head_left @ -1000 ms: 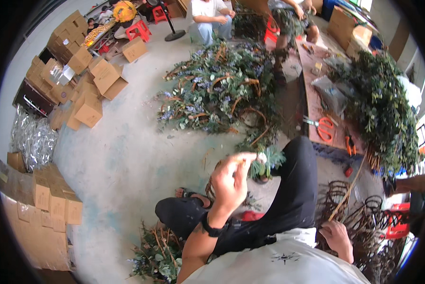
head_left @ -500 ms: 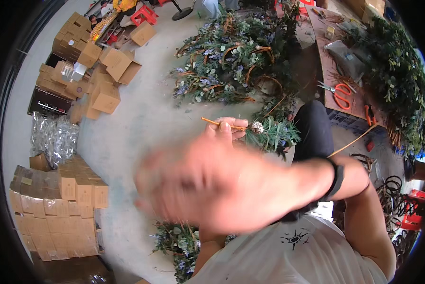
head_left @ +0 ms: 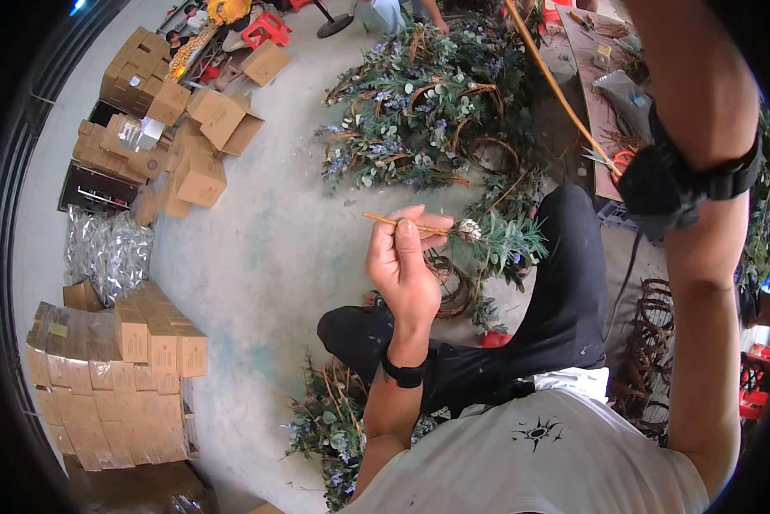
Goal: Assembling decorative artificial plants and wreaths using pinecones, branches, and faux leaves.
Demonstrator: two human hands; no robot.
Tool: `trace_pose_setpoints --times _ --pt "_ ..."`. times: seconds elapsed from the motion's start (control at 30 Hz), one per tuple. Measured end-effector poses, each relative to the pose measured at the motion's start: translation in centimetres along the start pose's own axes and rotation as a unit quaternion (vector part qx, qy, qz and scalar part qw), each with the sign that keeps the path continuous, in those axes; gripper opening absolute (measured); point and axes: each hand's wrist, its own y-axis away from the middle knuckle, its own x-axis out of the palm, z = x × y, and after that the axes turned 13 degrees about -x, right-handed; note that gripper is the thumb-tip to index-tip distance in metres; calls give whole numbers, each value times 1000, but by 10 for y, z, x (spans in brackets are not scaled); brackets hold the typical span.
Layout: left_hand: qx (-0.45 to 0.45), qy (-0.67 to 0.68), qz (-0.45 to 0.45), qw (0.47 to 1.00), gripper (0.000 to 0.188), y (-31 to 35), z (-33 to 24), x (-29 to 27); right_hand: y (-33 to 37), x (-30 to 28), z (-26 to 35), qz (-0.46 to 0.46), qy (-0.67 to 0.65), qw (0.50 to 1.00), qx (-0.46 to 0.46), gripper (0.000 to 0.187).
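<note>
Rough concrete floor (head_left: 273, 248); left hand (head_left: 404, 265) pinches a thin leafy sprig (head_left: 479, 236); right hand unseen.

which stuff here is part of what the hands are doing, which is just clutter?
In hand:
- left hand pinching a leafy sprig
- twig wreath ring just below it

Lying about:
- cardboard boxes
- clear plastic bags
- pile of finished wreaths
- orange-handled scissors
</note>
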Motion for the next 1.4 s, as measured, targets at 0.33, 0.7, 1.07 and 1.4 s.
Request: trace_pose_setpoints --times 0.33,0.7,1.07,1.4 --pt "65 -47 -31 996 18 -4 9 3 45 63 43 4 6 992 129 17" --pt "68 -44 -24 996 12 2 4 13 102 91 -23 284 182 939 -66 15" --pt "112 -116 -42 986 15 3 13 26 148 92 -10 276 -2 909 312 26" --pt "55 -69 -8 996 15 8 5 24 131 36 55 169 39 982 73 26"
